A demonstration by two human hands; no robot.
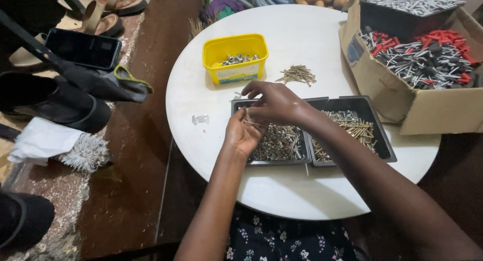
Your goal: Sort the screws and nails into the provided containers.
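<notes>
A single view is serving here, coming from a camera worn on the person's head. It is looking steeply down and a little forward over the round white tabletop (302,190), which is filling the middle of the frame. The person's own forearms are entering from the bottom edge, so the lens is sitting close above them, with the left hand (241,135) and right hand (276,104) meeting near the centre. The far rim of the tabletop is lying toward the top edge. The view is also taking in the floor (131,190) along the left side and a cardboard box (402,100) at the upper right.
</notes>
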